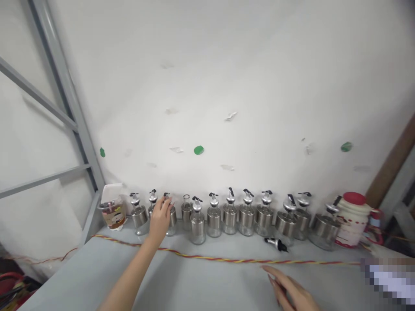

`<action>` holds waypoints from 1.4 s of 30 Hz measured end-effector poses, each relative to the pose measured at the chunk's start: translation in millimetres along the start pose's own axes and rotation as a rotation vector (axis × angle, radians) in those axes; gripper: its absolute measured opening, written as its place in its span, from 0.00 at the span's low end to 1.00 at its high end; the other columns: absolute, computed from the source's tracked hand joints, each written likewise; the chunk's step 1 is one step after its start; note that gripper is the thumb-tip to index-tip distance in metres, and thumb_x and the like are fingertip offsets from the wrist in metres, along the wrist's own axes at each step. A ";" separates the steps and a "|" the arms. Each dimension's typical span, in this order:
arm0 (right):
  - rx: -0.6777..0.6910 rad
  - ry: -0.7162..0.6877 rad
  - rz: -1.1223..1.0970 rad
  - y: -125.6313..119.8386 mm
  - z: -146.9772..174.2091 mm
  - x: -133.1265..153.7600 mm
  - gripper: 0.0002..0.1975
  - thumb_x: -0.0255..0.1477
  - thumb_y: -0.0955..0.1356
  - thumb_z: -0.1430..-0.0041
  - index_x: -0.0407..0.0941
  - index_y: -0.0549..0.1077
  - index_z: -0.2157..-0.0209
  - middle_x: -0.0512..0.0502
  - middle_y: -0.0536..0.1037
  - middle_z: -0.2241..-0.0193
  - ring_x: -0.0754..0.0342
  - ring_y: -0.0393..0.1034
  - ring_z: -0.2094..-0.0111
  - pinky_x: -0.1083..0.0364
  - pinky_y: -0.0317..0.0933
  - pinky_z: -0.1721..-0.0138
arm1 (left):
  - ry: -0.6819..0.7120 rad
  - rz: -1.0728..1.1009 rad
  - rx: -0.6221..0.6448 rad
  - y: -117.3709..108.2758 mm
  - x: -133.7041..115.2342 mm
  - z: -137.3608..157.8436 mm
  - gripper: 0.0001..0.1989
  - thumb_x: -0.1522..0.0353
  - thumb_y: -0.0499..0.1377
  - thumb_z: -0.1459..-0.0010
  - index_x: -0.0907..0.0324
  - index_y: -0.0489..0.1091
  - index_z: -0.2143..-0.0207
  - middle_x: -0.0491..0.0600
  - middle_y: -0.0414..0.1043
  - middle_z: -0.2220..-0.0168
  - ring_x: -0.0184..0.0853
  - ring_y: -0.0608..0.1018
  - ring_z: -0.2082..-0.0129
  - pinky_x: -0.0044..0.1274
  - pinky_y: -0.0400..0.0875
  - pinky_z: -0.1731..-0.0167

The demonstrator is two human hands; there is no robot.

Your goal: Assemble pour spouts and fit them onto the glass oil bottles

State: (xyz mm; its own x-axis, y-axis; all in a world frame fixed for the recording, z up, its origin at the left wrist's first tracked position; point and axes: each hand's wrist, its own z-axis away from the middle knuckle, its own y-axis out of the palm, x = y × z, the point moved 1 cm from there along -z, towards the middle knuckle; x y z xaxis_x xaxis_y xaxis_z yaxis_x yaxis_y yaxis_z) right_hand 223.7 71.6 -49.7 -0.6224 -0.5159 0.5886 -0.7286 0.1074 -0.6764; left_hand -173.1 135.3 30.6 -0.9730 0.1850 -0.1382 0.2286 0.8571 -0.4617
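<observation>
A row of glass oil bottles with steel sleeves and pourer spouts stands along the wall. My left hand [160, 216] reaches to the left part of the row, its fingers closed around the top of an oil bottle [171, 222]; the hand hides part of that bottle and of the neighbouring bottle [151, 211]. Just to the right, one bottle [186, 216] has an open neck without a spout. My right hand [288, 290] is low over the table, fingers stretched and holding nothing. A loose pourer spout [276, 244] lies beyond it, in front of the row.
A red and yellow twisted cord [223, 259] runs across the grey table [194, 285]. At the left end sits a cup-like container [114, 216]; at the right end, a cream jar with a red lid [353, 220]. A metal frame [69, 95] rises at left.
</observation>
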 end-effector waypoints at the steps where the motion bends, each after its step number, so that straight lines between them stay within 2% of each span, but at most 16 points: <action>1: 0.001 0.010 0.008 -0.6 0.6 1.7 0.15 0.31 0.62 0.46 0.47 0.71 0.57 0.46 0.78 0.68 0.55 0.73 0.68 0.62 0.66 0.66 | -0.002 0.004 -0.011 -3.4 -3.0 -1.6 0.15 0.67 0.48 0.41 0.56 0.64 0.52 0.56 0.58 0.48 0.44 0.64 0.49 0.36 0.62 0.53; 2: 0.003 0.016 0.015 -1.3 1.0 3.6 0.15 0.31 0.61 0.46 0.47 0.70 0.56 0.46 0.78 0.68 0.55 0.73 0.68 0.61 0.66 0.66 | -0.007 0.010 -0.034 -7.1 -7.0 -3.3 0.16 0.67 0.49 0.42 0.56 0.62 0.51 0.57 0.54 0.45 0.45 0.60 0.46 0.37 0.59 0.51; 4: 0.010 0.027 0.024 -3.4 1.4 8.9 0.15 0.30 0.60 0.44 0.47 0.69 0.55 0.46 0.77 0.69 0.55 0.72 0.68 0.60 0.65 0.65 | -0.037 0.045 -0.166 -13.5 -19.6 -5.5 0.19 0.66 0.54 0.45 0.56 0.61 0.50 0.57 0.50 0.44 0.46 0.58 0.45 0.39 0.56 0.50; 6: 0.029 0.030 0.035 -6.3 1.1 16.6 0.15 0.29 0.59 0.44 0.47 0.69 0.55 0.47 0.77 0.70 0.55 0.72 0.69 0.60 0.65 0.65 | -0.050 0.162 -0.230 -14.5 -42.0 -4.8 0.20 0.66 0.56 0.47 0.59 0.61 0.51 0.59 0.57 0.49 0.46 0.61 0.49 0.38 0.57 0.52; 7: 0.047 0.026 0.043 -7.8 0.9 21.2 0.15 0.28 0.59 0.43 0.47 0.69 0.55 0.47 0.77 0.70 0.55 0.71 0.69 0.60 0.64 0.65 | -0.040 0.247 -0.144 -11.5 -58.1 -3.5 0.19 0.66 0.55 0.47 0.60 0.62 0.52 0.58 0.62 0.53 0.44 0.64 0.51 0.37 0.58 0.52; 8: 0.063 0.021 0.056 -9.3 0.7 26.0 0.15 0.27 0.59 0.43 0.48 0.69 0.56 0.47 0.77 0.69 0.55 0.71 0.68 0.60 0.64 0.65 | -0.022 0.328 0.041 -5.9 -77.7 -1.3 0.17 0.67 0.53 0.45 0.60 0.62 0.53 0.58 0.64 0.57 0.43 0.66 0.53 0.37 0.57 0.52; 10: 0.109 0.007 0.086 -11.9 0.2 35.2 0.16 0.25 0.58 0.43 0.48 0.68 0.55 0.48 0.76 0.69 0.55 0.70 0.66 0.59 0.62 0.64 | 0.045 0.400 0.248 7.8 -123.9 4.9 0.14 0.66 0.51 0.44 0.59 0.65 0.56 0.53 0.70 0.64 0.39 0.71 0.61 0.32 0.61 0.55; 13: 0.187 -0.004 0.150 -14.4 -0.2 44.8 0.16 0.22 0.58 0.44 0.47 0.68 0.56 0.48 0.75 0.71 0.54 0.69 0.68 0.59 0.61 0.66 | 0.119 0.461 0.541 37.0 -195.8 15.4 0.12 0.64 0.51 0.44 0.53 0.66 0.57 0.46 0.72 0.71 0.33 0.74 0.71 0.23 0.67 0.67; 16: 0.242 -0.034 0.227 -15.4 -0.6 48.8 0.15 0.19 0.58 0.46 0.46 0.69 0.60 0.48 0.75 0.71 0.53 0.69 0.68 0.58 0.59 0.67 | 0.086 0.442 0.769 71.1 -250.2 25.3 0.19 0.60 0.54 0.47 0.55 0.64 0.53 0.48 0.73 0.73 0.36 0.75 0.72 0.23 0.66 0.72; 20: 0.266 -0.128 0.283 -14.5 -1.0 49.3 0.13 0.18 0.58 0.47 0.45 0.68 0.63 0.51 0.76 0.73 0.55 0.69 0.71 0.58 0.58 0.65 | -0.001 0.403 0.971 107.5 -290.9 37.9 0.27 0.54 0.54 0.49 0.62 0.63 0.53 0.54 0.75 0.70 0.41 0.76 0.69 0.25 0.66 0.72; 23: 0.269 -0.189 0.344 -12.0 -1.9 47.1 0.11 0.18 0.60 0.49 0.44 0.68 0.67 0.52 0.76 0.74 0.56 0.70 0.73 0.58 0.58 0.65 | -0.040 0.398 1.017 121.1 -304.9 44.4 0.22 0.55 0.53 0.48 0.62 0.66 0.57 0.57 0.74 0.66 0.42 0.76 0.65 0.27 0.66 0.68; 27: 0.263 -0.289 0.441 -4.3 -2.0 41.5 0.07 0.20 0.61 0.49 0.44 0.68 0.70 0.52 0.77 0.76 0.56 0.71 0.75 0.58 0.58 0.69 | -0.061 0.446 0.987 123.8 -308.2 46.7 0.16 0.59 0.55 0.48 0.60 0.69 0.63 0.54 0.74 0.65 0.41 0.75 0.64 0.27 0.65 0.65; 33: 0.184 -0.431 0.523 8.2 3.5 36.4 0.04 0.27 0.62 0.46 0.45 0.67 0.71 0.53 0.75 0.80 0.57 0.68 0.78 0.58 0.58 0.70 | -0.116 0.620 0.862 113.4 -296.7 40.9 0.16 0.62 0.53 0.46 0.55 0.66 0.56 0.51 0.72 0.63 0.37 0.74 0.65 0.27 0.65 0.63; 37: 0.199 -0.449 0.588 6.5 4.1 40.3 0.07 0.29 0.61 0.45 0.45 0.66 0.76 0.54 0.74 0.82 0.58 0.67 0.80 0.59 0.57 0.72 | -0.169 0.803 0.822 99.1 -288.1 34.0 0.17 0.61 0.49 0.44 0.55 0.63 0.53 0.48 0.73 0.66 0.34 0.75 0.69 0.24 0.68 0.69; 42: 0.249 -0.431 0.593 0.0 2.2 47.3 0.06 0.28 0.62 0.46 0.44 0.66 0.76 0.53 0.75 0.81 0.59 0.67 0.80 0.59 0.56 0.73 | -0.274 1.062 0.772 70.9 -265.0 27.6 0.18 0.60 0.49 0.44 0.56 0.62 0.52 0.50 0.70 0.60 0.34 0.76 0.68 0.21 0.69 0.80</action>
State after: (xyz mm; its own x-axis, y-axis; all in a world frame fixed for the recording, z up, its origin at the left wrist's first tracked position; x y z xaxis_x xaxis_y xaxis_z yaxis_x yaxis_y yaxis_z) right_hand 194.9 45.4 -22.8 -0.6853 -0.7224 -0.0926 -0.1911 0.3011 -0.9342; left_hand 101.9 133.8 10.3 -0.2968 0.4077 -0.8635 0.9121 -0.1466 -0.3828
